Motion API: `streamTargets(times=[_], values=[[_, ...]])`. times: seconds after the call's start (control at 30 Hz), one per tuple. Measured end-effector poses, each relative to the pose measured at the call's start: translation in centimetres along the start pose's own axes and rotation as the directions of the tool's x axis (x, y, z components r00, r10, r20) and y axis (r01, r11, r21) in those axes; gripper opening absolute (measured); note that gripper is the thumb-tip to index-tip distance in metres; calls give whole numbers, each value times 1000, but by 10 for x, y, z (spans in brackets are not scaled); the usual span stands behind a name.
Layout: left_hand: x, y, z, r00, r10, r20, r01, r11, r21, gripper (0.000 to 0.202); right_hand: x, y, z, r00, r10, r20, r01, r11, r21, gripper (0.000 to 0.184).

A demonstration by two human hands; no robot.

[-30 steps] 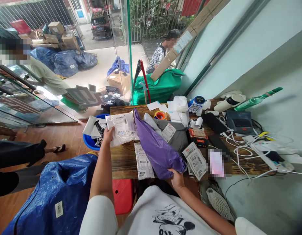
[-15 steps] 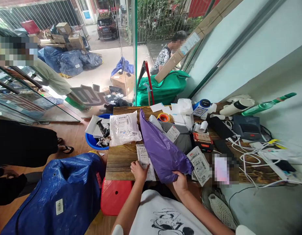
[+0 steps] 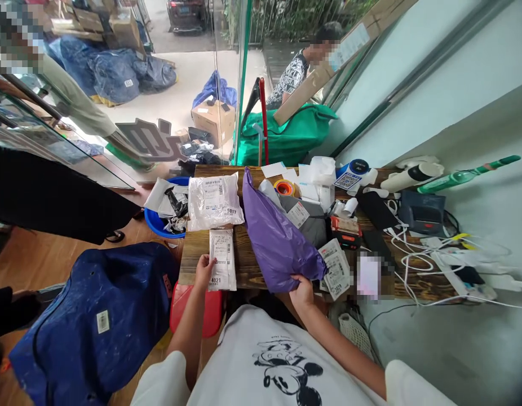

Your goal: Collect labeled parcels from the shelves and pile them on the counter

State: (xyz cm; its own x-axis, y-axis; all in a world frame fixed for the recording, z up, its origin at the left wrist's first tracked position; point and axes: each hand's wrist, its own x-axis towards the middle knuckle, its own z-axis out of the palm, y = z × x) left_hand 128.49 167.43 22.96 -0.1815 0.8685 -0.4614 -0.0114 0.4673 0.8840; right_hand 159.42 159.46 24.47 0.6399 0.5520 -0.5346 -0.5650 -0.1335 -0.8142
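My left hand (image 3: 204,270) grips the lower left corner of a narrow white parcel (image 3: 222,258) marked 4021, which lies on the wooden table (image 3: 251,266). My right hand (image 3: 302,292) holds the near end of a purple plastic mailer bag (image 3: 275,237) that slopes up across the table's middle. A larger white parcel (image 3: 214,201) marked 5017 lies just beyond the narrow one. Beside the purple bag on the right lie small labelled white packets (image 3: 338,270) and a grey parcel (image 3: 309,223).
A blue basin (image 3: 156,222) of parcels stands left of the table, a big blue sack (image 3: 89,321) on the floor and a red stool (image 3: 212,312) beneath. Tape rolls, a label printer (image 3: 422,211) and white cables (image 3: 436,256) crowd the right side. Other people stand at left and outside the glass.
My left hand left the 5017 parcel, came back to the near edge and slid the 4021 parcel leftward. The right hand kept hold of the purple bag. A person in black moved closer at left.
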Motion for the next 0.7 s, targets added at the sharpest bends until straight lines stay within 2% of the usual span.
streamTargets(times=[0.2, 0.33, 0.6, 0.7], values=[[-25, 9, -2, 996, -29, 89, 43, 986, -159, 49, -4, -5, 4, 997, 67, -27, -67, 998, 12, 19], [-38, 17, -5, 994, -33, 102, 55, 975, -215, 48, -7, -7, 6, 995, 91, -27, -91, 996, 15, 21], [-47, 27, -6, 991, -45, 126, 75, 967, -244, 50, -7, -9, 9, 994, 105, -34, -104, 994, 22, 19], [-57, 34, -12, 991, -35, 132, 65, 971, -230, 50, -6, -8, 9, 994, 102, -40, -101, 995, 25, 17]])
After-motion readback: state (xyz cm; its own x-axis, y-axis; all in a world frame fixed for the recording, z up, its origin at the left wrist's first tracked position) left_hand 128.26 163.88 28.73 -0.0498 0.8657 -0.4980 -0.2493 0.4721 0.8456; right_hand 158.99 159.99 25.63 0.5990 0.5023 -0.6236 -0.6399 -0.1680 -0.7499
